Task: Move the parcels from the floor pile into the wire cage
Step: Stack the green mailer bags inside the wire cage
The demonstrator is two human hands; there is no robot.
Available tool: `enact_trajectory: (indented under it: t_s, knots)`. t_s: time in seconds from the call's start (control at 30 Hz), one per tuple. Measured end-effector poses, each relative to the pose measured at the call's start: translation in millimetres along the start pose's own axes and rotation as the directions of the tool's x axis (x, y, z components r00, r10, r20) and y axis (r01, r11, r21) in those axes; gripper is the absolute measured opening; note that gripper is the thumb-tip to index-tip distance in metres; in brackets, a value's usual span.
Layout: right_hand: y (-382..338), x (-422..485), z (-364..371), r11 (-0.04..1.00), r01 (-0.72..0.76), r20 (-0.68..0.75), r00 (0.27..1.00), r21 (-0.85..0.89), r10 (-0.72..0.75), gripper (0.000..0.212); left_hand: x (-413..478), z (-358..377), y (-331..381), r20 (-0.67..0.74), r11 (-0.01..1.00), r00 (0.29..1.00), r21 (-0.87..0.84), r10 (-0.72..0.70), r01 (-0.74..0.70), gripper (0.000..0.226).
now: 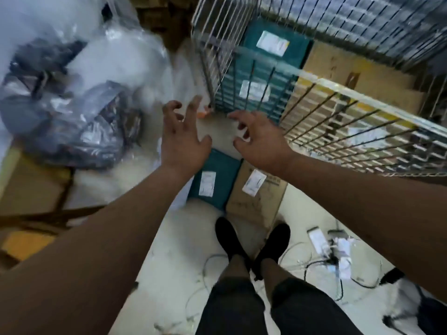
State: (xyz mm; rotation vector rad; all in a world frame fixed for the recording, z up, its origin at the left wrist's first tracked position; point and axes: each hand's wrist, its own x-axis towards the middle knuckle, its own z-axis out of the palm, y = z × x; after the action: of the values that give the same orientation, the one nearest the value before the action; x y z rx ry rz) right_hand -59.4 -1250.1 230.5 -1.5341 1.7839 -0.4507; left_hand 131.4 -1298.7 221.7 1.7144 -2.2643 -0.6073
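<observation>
Left hand (183, 141) and right hand (262, 141) hover above teal parcel (216, 175)'s far end, fingers (193, 107) spread, holding nothing. Left is nearer. The parcel's long axis points toward wire cage (338, 89).

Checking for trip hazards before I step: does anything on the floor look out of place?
Yes. Loose cables and what looks like a white power strip sprawl on the floor just right of the shoes, and thin wire loops beside the left shoe. They lie tangled underfoot.
</observation>
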Motion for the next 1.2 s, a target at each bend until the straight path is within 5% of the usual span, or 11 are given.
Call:
enact_trajectory:
  t_s: [0.13, 0.27, 0.4, 0.8, 0.97, 1.2]
  knots:
    - [32, -12, 69, 0.988, -0.098, 0.244, 0.962, -0.12, 0.125, 0.083, -69, 50, -53, 0.163, 0.962, 0.949, -0.001, -0.27, 0.274, 0.077]
    - [71, -3, 144, 0.97, -0.084, 0.344, 0.925, -0.228, 0.161, 0.1, -124, 114, -108, 0.331, 0.83, 0.795, -0.06, -0.508, 0.555, 0.084]
    - [120, 31, 217, 0.932, -0.073, 0.406, 0.886, -0.354, 0.223, 0.117, -157, 195, -156, 0.438, 0.719, 0.674, -0.084, -0.595, 0.69, 0.097]
    - [289, 165, 387, 0.836, 0.089, 0.441, 0.877, -0.541, 0.191, 0.145, -129, 472, -262, 0.427, 0.458, 0.58, -0.359, -0.694, 0.813, 0.116]
    - [320, 202, 408, 0.89, 0.002, 0.461, 0.856, -0.455, 0.233, 0.154, -117, 508, -284, 0.409, 0.26, 0.549, -0.576, -0.729, 0.775, 0.116]
    - [322, 217, 401, 0.927, -0.04, 0.427, 0.88, -0.372, 0.209, 0.138, -104, 510, -275, 0.388, 0.062, 0.482, -0.726, -0.786, 0.684, 0.118]
